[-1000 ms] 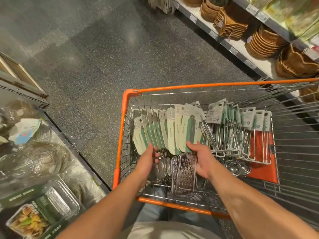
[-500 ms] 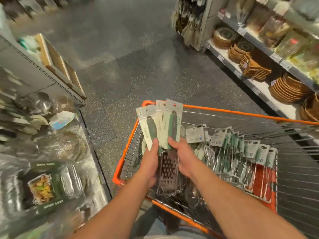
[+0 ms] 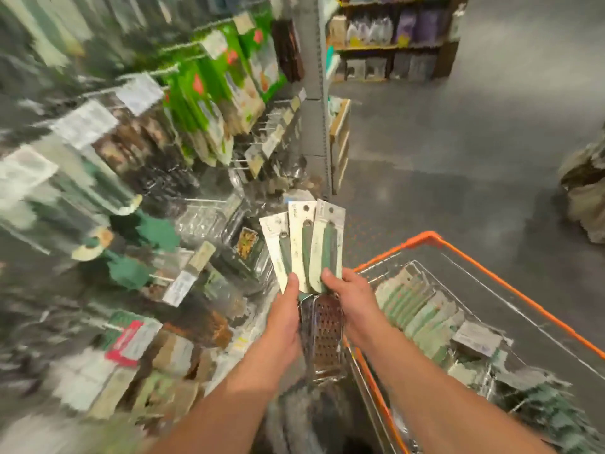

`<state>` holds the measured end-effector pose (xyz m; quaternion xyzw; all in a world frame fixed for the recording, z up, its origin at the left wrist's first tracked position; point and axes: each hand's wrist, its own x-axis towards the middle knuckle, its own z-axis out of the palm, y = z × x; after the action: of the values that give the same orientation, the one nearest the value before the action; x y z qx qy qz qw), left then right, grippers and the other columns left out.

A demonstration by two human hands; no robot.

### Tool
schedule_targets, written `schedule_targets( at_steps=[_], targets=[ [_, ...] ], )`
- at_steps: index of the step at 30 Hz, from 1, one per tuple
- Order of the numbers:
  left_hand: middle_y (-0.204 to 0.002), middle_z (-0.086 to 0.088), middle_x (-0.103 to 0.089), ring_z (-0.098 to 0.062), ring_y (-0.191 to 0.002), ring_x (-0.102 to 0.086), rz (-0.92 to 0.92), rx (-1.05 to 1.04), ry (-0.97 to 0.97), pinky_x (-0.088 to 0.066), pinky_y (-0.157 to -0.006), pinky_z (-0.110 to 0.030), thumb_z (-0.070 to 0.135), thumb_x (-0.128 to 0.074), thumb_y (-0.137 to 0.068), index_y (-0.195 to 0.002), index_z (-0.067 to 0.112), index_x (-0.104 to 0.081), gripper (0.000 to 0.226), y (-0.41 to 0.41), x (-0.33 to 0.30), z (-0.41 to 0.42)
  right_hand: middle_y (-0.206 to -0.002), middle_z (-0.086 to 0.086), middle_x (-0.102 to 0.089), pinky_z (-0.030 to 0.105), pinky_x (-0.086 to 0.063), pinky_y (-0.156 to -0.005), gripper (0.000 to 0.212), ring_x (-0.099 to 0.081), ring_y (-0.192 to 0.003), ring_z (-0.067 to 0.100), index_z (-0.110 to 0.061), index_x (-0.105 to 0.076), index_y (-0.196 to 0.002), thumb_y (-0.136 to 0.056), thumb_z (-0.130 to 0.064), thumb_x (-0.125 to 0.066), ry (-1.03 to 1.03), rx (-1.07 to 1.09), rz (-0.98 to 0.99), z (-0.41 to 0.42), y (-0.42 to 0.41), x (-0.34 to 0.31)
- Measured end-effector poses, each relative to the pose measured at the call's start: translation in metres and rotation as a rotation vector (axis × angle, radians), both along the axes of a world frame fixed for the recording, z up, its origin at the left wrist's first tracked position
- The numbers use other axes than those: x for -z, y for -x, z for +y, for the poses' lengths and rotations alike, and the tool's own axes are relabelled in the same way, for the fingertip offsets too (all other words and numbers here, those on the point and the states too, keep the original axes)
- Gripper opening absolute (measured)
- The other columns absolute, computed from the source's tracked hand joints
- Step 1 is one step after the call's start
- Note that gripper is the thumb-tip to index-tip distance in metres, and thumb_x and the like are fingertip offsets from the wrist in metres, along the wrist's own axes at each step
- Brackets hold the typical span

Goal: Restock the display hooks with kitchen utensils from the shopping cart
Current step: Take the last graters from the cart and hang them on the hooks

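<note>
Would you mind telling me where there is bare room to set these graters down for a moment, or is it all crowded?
Bare floor lies open between the shelf upright and the cart's orange rim. The cart is crowded with carded utensils. The display hooks and shelf on the left look packed, though blurred. Both the left hand and right hand grip the graters.
</note>
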<state>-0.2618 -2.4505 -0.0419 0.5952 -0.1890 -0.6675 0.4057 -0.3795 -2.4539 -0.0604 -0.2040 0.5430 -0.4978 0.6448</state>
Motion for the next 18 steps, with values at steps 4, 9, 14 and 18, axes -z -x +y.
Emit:
schedule_targets(
  at_steps=[4,9,14,18],
  targets=[
    [-0.116,-0.014,-0.077,-0.035,-0.109,-0.074,-0.001,-0.173,0.052,-0.053,-0.104,-0.057,0.055,-0.05,-0.104,-0.129,0.016,-0.068,0.05,-0.08,-0.032,0.037,-0.109,0.015,-0.077,0.056,-0.06,-0.089,0.039,-0.076,-0.097,0.035,-0.009,-0.069,-0.119,-0.085,-0.026,-0.077,0.064,-0.207,0.038,0.007,-0.078,-0.03],
    [-0.12,-0.013,-0.075,-0.036,-0.107,-0.074,-0.078,-0.432,0.059,-0.057,-0.097,-0.057,0.077,-0.083,-0.06,-0.132,0.016,-0.062,0.096,-0.185,-0.038,0.102,-0.093,0.01,-0.08,0.047,-0.062,-0.081,0.012,-0.076,-0.085,0.031,-0.012,-0.069,-0.107,-0.096,-0.014,-0.071,0.164,-0.458,0.062,0.048,-0.187,-0.07],
    [-0.106,0.003,-0.064,-0.015,-0.076,-0.07,-0.136,-0.599,0.121,-0.06,-0.065,-0.032,0.03,-0.076,-0.094,-0.123,0.015,-0.048,0.043,-0.249,-0.094,0.207,-0.096,0.007,-0.08,0.051,-0.06,-0.091,0.008,-0.076,-0.09,0.027,-0.013,-0.072,-0.103,-0.096,-0.014,-0.071,0.218,-0.668,0.088,0.122,-0.275,-0.092],
    [-0.097,-0.004,-0.073,-0.011,-0.074,-0.074,-0.194,-0.685,0.131,-0.059,-0.058,-0.021,0.023,-0.081,-0.089,-0.119,0.011,-0.061,0.038,-0.29,-0.096,0.276,-0.116,0.014,-0.075,0.055,-0.058,-0.095,0.047,-0.075,-0.1,0.031,-0.01,-0.066,-0.126,-0.086,-0.031,-0.079,0.213,-0.789,0.082,0.189,-0.321,-0.099]
  ],
)
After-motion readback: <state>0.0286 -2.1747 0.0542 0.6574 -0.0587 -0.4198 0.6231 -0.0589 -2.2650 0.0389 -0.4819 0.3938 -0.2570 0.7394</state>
